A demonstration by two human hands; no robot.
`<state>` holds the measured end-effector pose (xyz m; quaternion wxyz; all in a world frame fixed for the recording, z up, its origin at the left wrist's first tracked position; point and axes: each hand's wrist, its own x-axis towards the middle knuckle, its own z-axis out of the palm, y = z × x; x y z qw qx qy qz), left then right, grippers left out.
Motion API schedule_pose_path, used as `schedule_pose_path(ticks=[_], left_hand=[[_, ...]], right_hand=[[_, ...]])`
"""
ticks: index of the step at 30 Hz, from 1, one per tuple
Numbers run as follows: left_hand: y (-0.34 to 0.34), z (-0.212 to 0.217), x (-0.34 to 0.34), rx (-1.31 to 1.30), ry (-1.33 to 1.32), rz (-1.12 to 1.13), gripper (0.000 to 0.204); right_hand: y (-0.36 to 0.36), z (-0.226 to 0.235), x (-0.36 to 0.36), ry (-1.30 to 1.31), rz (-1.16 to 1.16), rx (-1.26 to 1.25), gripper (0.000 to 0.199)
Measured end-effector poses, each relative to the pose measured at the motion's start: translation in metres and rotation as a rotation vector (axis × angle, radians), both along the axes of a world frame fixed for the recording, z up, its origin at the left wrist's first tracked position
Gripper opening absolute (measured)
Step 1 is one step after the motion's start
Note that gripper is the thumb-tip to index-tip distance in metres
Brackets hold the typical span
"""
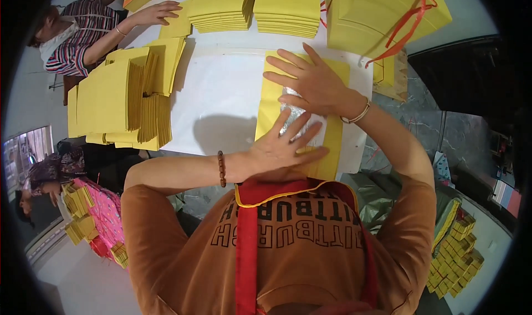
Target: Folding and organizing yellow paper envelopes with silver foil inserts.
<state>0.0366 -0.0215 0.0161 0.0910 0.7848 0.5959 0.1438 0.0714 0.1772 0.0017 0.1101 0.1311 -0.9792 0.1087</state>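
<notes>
Both my hands lie flat with fingers spread on a yellow paper sheet (334, 140) on the white table. My left hand (285, 148) is on its near part, fingers pointing away and to the right. Farther off, my right hand (310, 82) rests across the far part, fingers pointing left. Between and beneath them shows a shiny silver foil patch (286, 113) on a paler area, partly hidden by my fingers. Whether this sheet is single or the top of a pile is hard to tell. Neither hand grips anything.
The white table (216, 93) carries yellow paper stacks (105, 101) at left and folded yellow bundles (288, 7) at the back. A big yellow stack (382, 15) with red ribbon (410, 21) stands back right. A co-worker's hand (158, 14) touches yellow paper at far left.
</notes>
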Motion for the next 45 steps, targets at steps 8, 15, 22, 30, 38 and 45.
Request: schedule_pose_path(ticks=[8, 15, 22, 30, 38, 45], left_hand=[[0.016, -0.016, 0.0, 0.14, 0.089, -0.398, 0.042], [0.025, -0.009, -0.01, -0.018, -0.066, -0.517, 0.042], [0.026, -0.008, -0.005, 0.002, -0.125, -0.465, 0.045], [0.023, -0.007, 0.002, 0.018, 0.004, -0.44, 0.046], [0.017, -0.007, 0.004, 0.034, -0.07, -0.43, 0.041], [0.014, -0.011, 0.003, 0.124, 0.058, -0.438, 0.053]], right_hand=[[-0.001, -0.001, -0.002, -0.021, -0.018, -0.057, 0.047], [0.003, -0.007, -0.003, -0.027, -0.009, -0.097, 0.047], [0.006, -0.008, -0.003, 0.111, 0.034, -0.118, 0.037], [0.004, -0.006, -0.002, 0.102, 0.059, -0.124, 0.036], [0.01, 0.012, -0.001, -0.008, 0.073, -0.033, 0.036], [-0.001, 0.044, 0.045, -0.103, -0.219, -0.488, 0.04]])
